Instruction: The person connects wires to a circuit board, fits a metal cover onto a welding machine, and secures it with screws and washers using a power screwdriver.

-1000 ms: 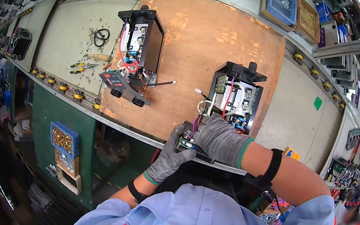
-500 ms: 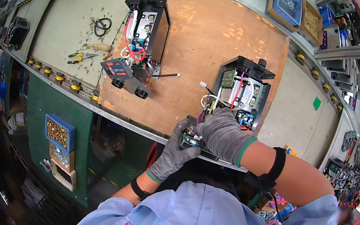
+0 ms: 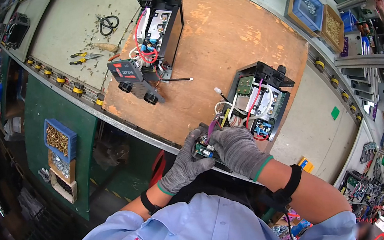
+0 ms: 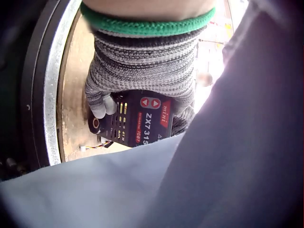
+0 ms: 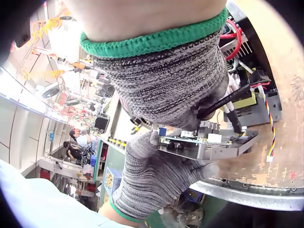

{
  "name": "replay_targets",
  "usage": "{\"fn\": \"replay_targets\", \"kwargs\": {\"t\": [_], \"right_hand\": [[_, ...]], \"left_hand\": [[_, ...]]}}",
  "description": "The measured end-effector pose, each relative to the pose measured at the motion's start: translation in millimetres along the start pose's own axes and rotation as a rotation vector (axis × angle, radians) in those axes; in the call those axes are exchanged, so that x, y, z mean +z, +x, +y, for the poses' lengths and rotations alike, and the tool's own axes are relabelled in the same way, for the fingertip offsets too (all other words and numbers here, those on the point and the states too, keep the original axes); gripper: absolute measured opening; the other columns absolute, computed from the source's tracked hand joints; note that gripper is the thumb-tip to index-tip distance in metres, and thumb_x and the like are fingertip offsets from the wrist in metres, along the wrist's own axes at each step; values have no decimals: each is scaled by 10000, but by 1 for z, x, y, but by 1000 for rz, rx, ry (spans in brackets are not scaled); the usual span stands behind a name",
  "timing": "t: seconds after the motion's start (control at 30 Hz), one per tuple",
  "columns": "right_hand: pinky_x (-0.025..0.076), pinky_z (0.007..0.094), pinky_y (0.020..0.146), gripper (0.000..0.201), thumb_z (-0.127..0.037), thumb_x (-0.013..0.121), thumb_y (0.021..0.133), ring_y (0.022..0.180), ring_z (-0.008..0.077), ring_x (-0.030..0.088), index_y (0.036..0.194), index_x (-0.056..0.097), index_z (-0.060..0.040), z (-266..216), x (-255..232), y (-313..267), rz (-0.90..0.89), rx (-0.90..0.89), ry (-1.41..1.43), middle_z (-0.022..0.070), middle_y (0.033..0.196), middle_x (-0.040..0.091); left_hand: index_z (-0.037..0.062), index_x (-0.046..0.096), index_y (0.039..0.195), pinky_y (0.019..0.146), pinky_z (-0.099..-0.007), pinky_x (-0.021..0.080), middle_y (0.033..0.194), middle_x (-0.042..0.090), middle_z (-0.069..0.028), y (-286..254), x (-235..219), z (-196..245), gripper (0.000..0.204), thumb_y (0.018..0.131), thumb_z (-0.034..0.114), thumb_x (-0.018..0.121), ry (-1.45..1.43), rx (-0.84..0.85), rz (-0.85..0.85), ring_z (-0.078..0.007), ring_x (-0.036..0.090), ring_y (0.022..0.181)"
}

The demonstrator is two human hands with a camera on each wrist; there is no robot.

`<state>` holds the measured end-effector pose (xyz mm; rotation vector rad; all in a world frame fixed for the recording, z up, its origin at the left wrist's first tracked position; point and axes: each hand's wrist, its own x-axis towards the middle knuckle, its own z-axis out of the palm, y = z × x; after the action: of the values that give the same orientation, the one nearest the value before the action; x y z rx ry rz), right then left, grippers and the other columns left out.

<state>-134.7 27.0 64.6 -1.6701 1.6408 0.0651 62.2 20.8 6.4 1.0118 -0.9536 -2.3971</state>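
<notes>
My gloved left hand (image 3: 184, 165) grips the front panel at the table's near edge; its printed face (image 4: 152, 118) shows in the left wrist view, with fingers curled round both sides. In the right wrist view a circuit board (image 5: 190, 139) lies on the panel's inner side. Just above that board, my gloved right hand (image 3: 240, 150) has its fingers curled at the wires; a dark cable (image 5: 223, 102) runs from them. The fingertips are partly hidden. Beyond the hands the open black machine (image 3: 258, 100) stands on the wooden board, with white, red and purple wires.
A second open machine (image 3: 159, 32) stands on the wooden board (image 3: 214, 34), its panel (image 3: 131, 79) leaning out. Further left lie yellow-handled pliers (image 3: 82, 58), black scissors (image 3: 107, 24) and scattered screws. Screw bins (image 3: 307, 11) stand at the back right, another bin (image 3: 59, 139) below the front edge.
The head view has shifted slightly. My right hand has lowered a little towards the panel, and my left hand keeps its grip on it.
</notes>
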Motion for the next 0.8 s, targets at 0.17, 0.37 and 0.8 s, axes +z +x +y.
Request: {"fn": "replay_targets", "kwargs": {"t": [0.17,0.37,0.8], "right_hand": [[539,475,739,120,-118,662,883,791,352,702,987,639,-63,2,-1,4,42,97,240,143,789,686],[550,462,709,206,-108,663,877,801,362,711,1047,576,-30,1,-22,16,-107,8,118,162,795,682],[571,413,698,313,-54,703,853,838,318,742,1135,573,-21,-6,-26,13,-164,12,104,151,904,722]], "left_hand": [[10,227,1588,1199,-383,303,1532,394,-118,2,-5,-9,1067,791,288,880,-24,13,-11,-231,388,1422],[31,234,1585,1193,-381,312,1521,394,-99,-1,-2,-11,1015,807,207,861,-10,38,9,-212,398,1402],[87,179,1586,1172,-367,335,1455,397,-73,-3,-7,-22,1035,810,165,859,-40,4,-7,-191,416,1360]]}}
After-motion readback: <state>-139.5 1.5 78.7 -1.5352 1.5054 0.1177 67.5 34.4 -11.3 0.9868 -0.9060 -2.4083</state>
